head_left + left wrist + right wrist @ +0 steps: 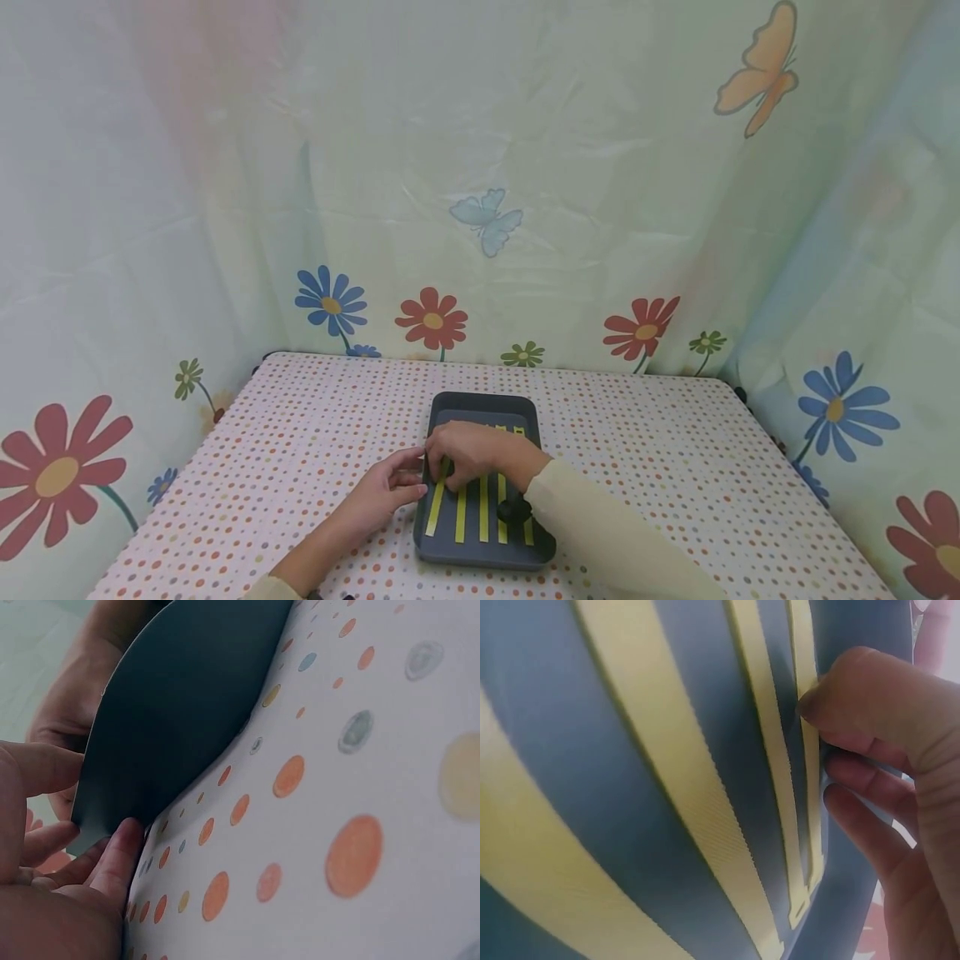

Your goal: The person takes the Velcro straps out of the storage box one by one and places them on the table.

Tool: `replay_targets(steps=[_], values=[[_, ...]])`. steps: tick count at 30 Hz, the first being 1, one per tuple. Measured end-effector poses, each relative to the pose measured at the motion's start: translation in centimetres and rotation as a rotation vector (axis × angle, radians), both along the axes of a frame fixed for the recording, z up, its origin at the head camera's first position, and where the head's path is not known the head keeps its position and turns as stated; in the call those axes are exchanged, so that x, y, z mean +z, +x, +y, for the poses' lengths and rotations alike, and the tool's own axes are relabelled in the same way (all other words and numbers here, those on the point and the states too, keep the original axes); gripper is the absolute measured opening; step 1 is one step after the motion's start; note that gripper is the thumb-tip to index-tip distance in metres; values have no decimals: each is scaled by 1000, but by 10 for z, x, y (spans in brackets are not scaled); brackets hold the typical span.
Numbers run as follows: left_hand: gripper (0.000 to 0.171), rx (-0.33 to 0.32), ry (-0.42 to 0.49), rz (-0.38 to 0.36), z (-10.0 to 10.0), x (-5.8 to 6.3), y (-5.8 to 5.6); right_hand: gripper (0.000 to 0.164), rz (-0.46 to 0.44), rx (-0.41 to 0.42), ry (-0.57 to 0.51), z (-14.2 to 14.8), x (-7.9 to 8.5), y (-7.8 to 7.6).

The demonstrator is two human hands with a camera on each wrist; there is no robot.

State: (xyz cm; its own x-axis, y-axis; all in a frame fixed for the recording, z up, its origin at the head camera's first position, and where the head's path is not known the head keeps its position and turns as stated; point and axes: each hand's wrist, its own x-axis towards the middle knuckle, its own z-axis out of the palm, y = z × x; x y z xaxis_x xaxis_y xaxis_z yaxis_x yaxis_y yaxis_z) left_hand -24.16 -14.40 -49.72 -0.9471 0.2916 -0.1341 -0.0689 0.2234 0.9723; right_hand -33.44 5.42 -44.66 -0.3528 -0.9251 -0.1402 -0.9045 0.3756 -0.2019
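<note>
A dark grey rectangular tray holds several flat yellow strips laid lengthwise side by side. In the right wrist view they have finely toothed edges, and one strip ends in a slot. My right hand reaches over the tray from the right and pinches the leftmost yellow strip between thumb and fingers, low against the tray floor. Beside the tray's left wall, my left hand touches the rim and outer wall with its fingertips. The right hand covers parts of the middle strips.
The tray stands on a table with a dotted white cloth. Behind and beside the table hang pale curtains printed with flowers and butterflies. A black piece sits at the right wrist, over the tray's right side.
</note>
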Motion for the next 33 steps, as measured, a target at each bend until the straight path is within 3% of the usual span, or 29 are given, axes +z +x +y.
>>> replay_targets(steps=[14,33], values=[[66,1,-6,2,0,0,1,10,92,61,-29,4,-4,-1],[67,17,-17,-5,1,2,2,13,68,68,-32,1,-5,-4]])
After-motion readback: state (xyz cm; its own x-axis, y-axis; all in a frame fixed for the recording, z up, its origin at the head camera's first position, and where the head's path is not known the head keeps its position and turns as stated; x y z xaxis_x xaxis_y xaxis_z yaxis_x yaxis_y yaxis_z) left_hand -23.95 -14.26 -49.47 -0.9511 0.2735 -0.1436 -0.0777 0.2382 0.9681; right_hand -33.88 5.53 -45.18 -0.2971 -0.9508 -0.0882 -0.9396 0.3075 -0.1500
